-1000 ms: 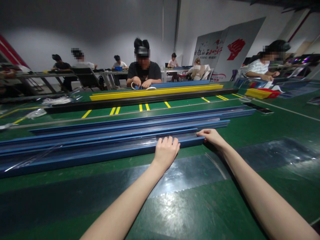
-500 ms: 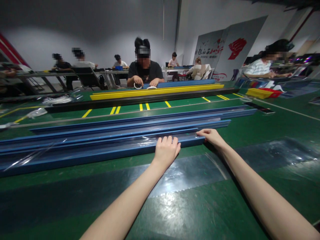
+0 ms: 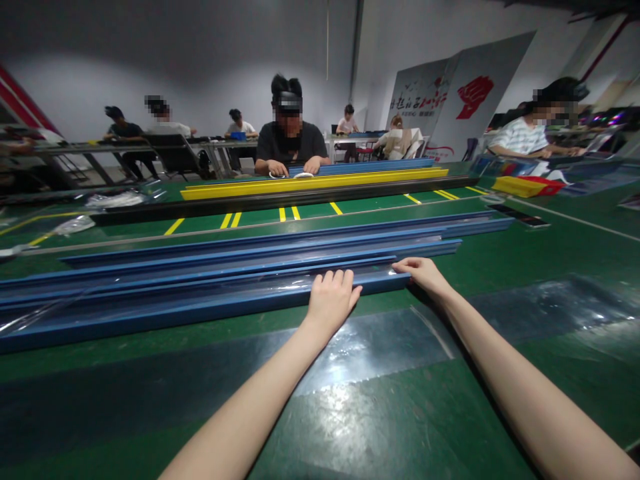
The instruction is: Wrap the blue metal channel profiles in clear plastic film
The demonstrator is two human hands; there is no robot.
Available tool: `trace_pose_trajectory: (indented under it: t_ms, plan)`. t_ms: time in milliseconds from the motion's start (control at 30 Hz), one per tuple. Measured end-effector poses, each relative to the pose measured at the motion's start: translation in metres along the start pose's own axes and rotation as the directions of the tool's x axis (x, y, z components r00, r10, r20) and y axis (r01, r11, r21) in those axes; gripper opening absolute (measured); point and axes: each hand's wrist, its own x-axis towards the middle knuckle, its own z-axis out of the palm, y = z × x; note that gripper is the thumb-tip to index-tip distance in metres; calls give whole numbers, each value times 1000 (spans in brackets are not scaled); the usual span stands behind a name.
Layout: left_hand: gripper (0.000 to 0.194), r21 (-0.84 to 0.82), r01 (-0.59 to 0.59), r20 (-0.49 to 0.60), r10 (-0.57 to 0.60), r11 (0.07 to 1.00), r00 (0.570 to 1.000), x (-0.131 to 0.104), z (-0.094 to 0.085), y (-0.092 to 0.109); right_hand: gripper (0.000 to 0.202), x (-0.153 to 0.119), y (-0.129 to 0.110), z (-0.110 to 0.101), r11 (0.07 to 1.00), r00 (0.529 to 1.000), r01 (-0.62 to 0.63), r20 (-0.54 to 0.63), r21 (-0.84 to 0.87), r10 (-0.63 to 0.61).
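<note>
A long blue plastic channel (image 3: 200,311) lies across the table in front of me, with a shiny clear film strip (image 3: 290,285) inside its trough. My left hand (image 3: 331,297) is closed over the channel's near wall, fingers bent over the rim into the trough. My right hand (image 3: 420,272) is at the channel's right end, its fingertips pinched together on what looks like the end of the film. Exactly how the fingertips meet film and wall is partly hidden. On the left, the film rises loosely out of the trough.
More blue channels (image 3: 300,233) lie just beyond. A flat clear sheet (image 3: 370,347) lies under my forearms. Farther off are a black channel (image 3: 300,198), a yellow channel (image 3: 320,181), a phone (image 3: 523,217) and a yellow tray (image 3: 520,187). A co-worker (image 3: 290,143) sits opposite.
My left hand has shifted slightly left along the rim. The raised film at the left has sunk lower. My right hand stays in place. The co-worker's hand opposite has lowered.
</note>
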Motion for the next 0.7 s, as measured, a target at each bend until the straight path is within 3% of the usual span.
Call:
trace_pose_trajectory:
  t_ms: [400,700]
  plan:
    - [23,10,-15,-44,16,1000,999,-1,3,-1,36,3,6,2,1000,998,5,-70,-12,-5]
    - [23,4,-19,-58,19,1000,998,-1,4,-1,33,5,8,-8,999,995,35,94,6,-36]
